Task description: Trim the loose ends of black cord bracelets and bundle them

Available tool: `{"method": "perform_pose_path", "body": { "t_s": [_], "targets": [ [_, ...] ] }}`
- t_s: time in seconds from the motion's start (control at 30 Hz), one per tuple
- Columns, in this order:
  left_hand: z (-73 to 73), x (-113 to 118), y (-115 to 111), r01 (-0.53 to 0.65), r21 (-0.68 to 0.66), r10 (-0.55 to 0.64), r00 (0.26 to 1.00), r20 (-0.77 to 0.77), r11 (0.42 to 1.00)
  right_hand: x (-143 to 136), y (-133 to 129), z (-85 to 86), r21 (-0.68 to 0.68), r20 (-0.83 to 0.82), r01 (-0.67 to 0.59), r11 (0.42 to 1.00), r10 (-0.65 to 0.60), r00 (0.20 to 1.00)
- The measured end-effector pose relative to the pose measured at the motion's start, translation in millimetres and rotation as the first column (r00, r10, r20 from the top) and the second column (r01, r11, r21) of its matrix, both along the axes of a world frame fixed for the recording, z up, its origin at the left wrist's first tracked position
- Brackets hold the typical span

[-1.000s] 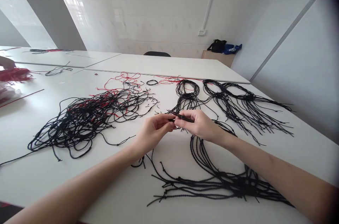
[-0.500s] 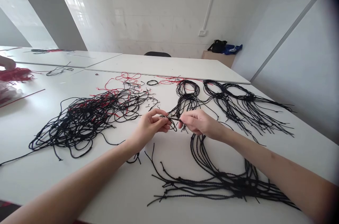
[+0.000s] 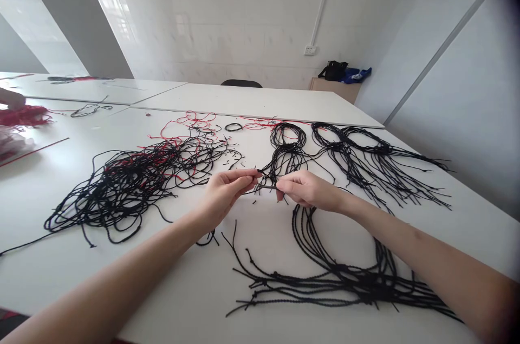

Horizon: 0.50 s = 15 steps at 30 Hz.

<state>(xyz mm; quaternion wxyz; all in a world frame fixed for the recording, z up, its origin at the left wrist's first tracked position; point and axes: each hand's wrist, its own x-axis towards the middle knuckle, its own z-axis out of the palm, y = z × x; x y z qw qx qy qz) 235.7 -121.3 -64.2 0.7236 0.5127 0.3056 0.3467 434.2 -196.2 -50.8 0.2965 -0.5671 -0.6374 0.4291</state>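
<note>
My left hand is closed, its thumb and fingers pinching a thin black cord. The same cord stretches a short way to my right hand, which pinches it between thumb and finger. Just behind the hands lies a looped bundle of black cords. A large tangle of black cord with some red strands spreads left of my left hand. Nearer the front edge, below my right hand, rests a bigger bundle of black cords with knotted ends.
Two more looped black bundles lie at the right on the white table. Behind the tangle are red threads and a small black ring. Another person's hand touches red material at the far left.
My left hand has shifted slightly left and its fingers have straightened. The small loops between my hands have been drawn into a flatter, tighter stretch of cord.
</note>
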Motion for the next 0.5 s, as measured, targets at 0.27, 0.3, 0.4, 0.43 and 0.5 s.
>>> {"method": "perform_pose_path", "body": {
  "t_s": [0.27,0.3,0.4,0.43,0.5],
  "targets": [
    [-7.6,0.2,2.9,0.030,0.089,-0.021,0.995,-0.099,0.996,2.0,1.5,-2.4,0.005,0.025,0.045,0.999,-0.045,0.999],
    [-8.4,-0.5,3.4,0.037,0.108,-0.026,0.994,-0.105,0.993,0.9,1.3,-1.7,0.003,0.030,0.045,0.999,-0.045,0.999],
    [-10.0,-3.0,4.1,0.071,0.157,-0.052,0.991,-0.121,0.985,-2.0,0.7,0.5,0.000,0.043,0.043,0.999,-0.043,0.998],
    [-10.4,-3.7,4.0,0.081,0.172,-0.059,0.990,-0.130,0.982,-2.6,0.7,0.6,0.000,0.044,0.041,0.999,-0.041,0.998],
    [-11.3,-4.4,3.6,0.097,0.196,-0.069,0.987,-0.145,0.976,-3.3,0.7,-0.4,-0.003,0.035,0.035,0.999,-0.035,0.999]
  ]
}}
